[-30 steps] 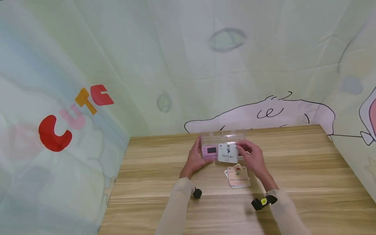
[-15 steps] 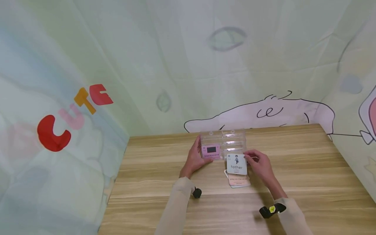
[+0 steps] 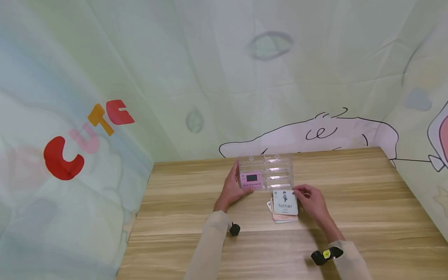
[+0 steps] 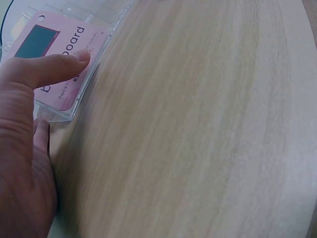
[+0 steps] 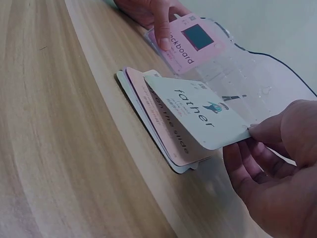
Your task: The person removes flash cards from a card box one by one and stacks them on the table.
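The right hand [image 3: 312, 202] pinches the right edge of a pale "father" flashcard [image 5: 198, 111] between thumb and fingers. This card is tilted over a small stack of flashcards [image 5: 143, 109] on the table, with a peach "on the slide" card on top. Behind the stack is a clear plastic card holder [image 3: 279, 171] with stepped slots. A pink "blackboard" flashcard [image 3: 251, 180] sits in its front left slot. The left hand [image 3: 231, 190] grips the holder's left side, its thumb [image 4: 64, 67] lying over the pink card and its other fingers mostly hidden.
The wooden table [image 3: 182, 217] reaches back to a printed cloth backdrop [image 3: 210, 77], and the holder stands close to that far edge. Each wrist wears a small black camera; one [image 3: 234, 229] shows on the left wrist.
The right hand has drawn the "father" card away from the holder's front, toward the person and slightly right, until it is over the stack. The left hand stays at the holder.
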`<state>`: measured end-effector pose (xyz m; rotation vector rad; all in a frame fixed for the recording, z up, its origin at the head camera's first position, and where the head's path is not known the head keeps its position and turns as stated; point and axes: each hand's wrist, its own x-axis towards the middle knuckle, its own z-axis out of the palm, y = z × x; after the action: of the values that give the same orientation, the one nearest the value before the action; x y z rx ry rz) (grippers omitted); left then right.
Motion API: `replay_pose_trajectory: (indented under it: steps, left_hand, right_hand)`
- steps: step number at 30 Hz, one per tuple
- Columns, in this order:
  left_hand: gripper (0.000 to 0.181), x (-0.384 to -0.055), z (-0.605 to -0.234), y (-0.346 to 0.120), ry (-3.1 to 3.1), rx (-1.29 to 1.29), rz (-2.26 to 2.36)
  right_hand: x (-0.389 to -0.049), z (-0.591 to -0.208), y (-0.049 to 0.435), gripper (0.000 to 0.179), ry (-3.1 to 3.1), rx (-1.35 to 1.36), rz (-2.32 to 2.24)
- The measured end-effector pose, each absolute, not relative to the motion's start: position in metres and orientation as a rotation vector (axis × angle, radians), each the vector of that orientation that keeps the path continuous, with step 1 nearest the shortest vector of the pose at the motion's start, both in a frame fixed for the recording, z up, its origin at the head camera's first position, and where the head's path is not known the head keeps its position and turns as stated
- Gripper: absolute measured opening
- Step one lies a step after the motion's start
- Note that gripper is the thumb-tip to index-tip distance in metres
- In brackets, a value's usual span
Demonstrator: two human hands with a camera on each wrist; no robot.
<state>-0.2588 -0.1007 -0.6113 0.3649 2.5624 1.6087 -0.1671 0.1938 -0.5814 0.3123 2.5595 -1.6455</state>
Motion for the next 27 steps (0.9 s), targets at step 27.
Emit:
replay_pose_trajectory:
  steps: [27]
  left_hand:
    - [0.128, -0.259, -0.612, -0.101, 2.557, 0.357, 1.618]
  right_hand:
    - [-0.168, -0.592, 0.189, 0.015, 2.692, 0.184, -1.438]
